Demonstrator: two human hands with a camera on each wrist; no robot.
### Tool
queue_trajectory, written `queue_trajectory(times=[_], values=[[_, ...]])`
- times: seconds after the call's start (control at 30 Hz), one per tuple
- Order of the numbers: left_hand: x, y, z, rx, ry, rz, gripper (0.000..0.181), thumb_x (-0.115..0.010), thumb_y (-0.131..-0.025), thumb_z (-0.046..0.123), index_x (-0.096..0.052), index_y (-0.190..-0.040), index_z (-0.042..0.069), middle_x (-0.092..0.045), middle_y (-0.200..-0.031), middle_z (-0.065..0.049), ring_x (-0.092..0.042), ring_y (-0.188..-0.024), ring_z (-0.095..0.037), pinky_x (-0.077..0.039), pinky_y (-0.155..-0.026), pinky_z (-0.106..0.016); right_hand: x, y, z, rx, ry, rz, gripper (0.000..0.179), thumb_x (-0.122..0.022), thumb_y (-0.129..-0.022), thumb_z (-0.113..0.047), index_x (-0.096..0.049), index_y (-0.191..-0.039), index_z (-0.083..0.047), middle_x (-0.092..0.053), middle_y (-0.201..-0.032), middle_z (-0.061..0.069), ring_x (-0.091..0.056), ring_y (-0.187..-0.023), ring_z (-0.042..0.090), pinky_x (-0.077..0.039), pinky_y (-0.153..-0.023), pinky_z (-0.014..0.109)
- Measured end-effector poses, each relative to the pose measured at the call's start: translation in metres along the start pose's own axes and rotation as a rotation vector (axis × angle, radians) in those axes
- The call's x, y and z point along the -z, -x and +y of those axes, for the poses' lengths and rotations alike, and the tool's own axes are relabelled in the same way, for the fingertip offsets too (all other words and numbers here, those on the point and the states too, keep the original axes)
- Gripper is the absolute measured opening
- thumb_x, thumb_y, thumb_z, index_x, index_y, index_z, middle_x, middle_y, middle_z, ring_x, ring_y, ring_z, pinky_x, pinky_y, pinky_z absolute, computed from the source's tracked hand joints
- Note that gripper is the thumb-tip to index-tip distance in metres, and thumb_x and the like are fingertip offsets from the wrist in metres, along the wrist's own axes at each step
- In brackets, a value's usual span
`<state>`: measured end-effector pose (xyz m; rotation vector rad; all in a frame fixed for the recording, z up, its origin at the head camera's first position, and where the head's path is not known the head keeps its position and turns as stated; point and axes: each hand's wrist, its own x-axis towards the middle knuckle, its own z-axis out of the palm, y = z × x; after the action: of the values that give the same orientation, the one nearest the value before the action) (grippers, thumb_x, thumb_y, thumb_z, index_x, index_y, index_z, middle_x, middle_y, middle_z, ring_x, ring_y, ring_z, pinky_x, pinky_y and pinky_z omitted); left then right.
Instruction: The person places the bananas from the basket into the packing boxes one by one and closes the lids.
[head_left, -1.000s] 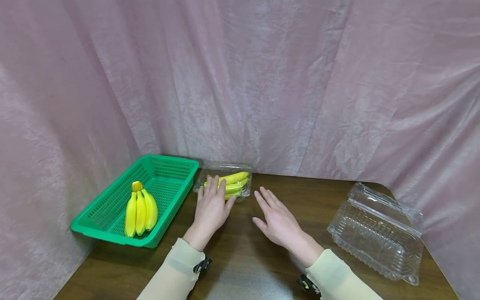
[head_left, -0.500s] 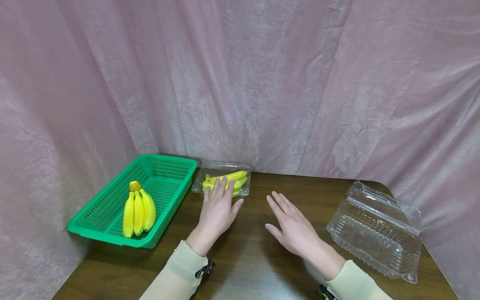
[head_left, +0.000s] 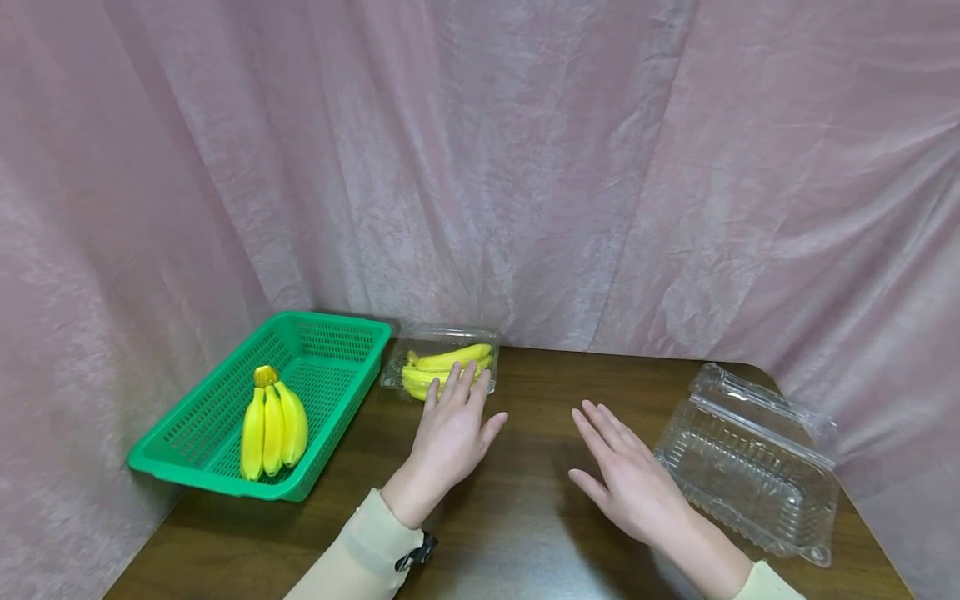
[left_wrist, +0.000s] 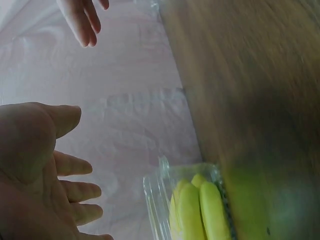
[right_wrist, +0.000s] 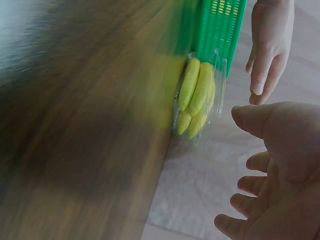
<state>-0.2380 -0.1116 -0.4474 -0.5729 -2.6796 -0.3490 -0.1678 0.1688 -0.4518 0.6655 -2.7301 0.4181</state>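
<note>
Clear plastic box (head_left: 442,335) with curved yellow bananas (head_left: 452,358) stands beside the green mesh basket (head_left: 336,427); your left hand (head_left: 447,440) and right hand (head_left: 636,483) are empty, fingers slightly spread; lowering left carelessly may bump it.

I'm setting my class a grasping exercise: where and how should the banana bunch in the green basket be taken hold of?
Probably by the crown, pinched from above with the left hand, the nearer one. The three visible bananas of the bunch join there in one narrow knob facing the basket's far end; their tips spread apart close to the near wall.
</note>
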Motion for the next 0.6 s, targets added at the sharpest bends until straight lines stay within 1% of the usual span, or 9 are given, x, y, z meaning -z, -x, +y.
queue_trajectory(times=[0.23,0.43,0.5,0.6], values=[[-0.003,0.000,0.011,-0.040,-0.002,0.008,0.071,-0.069,-0.109,0.050,-0.053,-0.163,0.006,-0.045,-0.171,-0.020,-0.035,-0.162,-0.041,-0.029,-0.126,-0.069,0.007,0.019,0.011,-0.015,0.019,0.025,0.083,-0.082,-0.102,-0.033,-0.042,-0.169,-0.005,-0.039,-0.175,0.017,-0.037,-0.160,0.042,-0.039,-0.123,0.062],[-0.007,0.000,0.022,-0.073,0.001,-0.015,0.073,-0.068,-0.109,0.051,-0.051,-0.165,0.007,-0.044,-0.171,-0.019,-0.034,-0.162,-0.041,-0.030,-0.126,-0.069,0.011,0.034,0.019,-0.034,0.036,0.059,0.086,-0.084,-0.101,-0.034,-0.042,-0.170,-0.006,-0.040,-0.175,0.016,-0.039,-0.159,0.041,-0.041,-0.120,0.062],[-0.008,0.000,0.026,-0.083,0.003,-0.020,0.073,-0.067,-0.110,0.052,-0.051,-0.165,0.007,-0.044,-0.172,-0.019,-0.035,-0.162,-0.041,-0.031,-0.125,-0.069,0.011,0.038,0.022,-0.042,0.038,0.070,0.087,-0.084,-0.100,-0.034,-0.041,-0.171,-0.007,-0.040,-0.175,0.016,-0.039,-0.159,0.041,-0.036,-0.126,0.055],[-0.010,-0.001,0.032,-0.103,0.002,-0.025,0.072,-0.067,-0.110,0.052,-0.051,-0.165,0.008,-0.044,-0.172,-0.019,-0.036,-0.161,-0.042,-0.032,-0.125,-0.068,0.012,0.046,0.026,-0.045,0.037,0.086,0.089,-0.084,-0.100,-0.035,-0.039,-0.172,-0.008,-0.040,-0.174,0.017,-0.039,-0.159,0.041,-0.019,-0.134,0.037]])
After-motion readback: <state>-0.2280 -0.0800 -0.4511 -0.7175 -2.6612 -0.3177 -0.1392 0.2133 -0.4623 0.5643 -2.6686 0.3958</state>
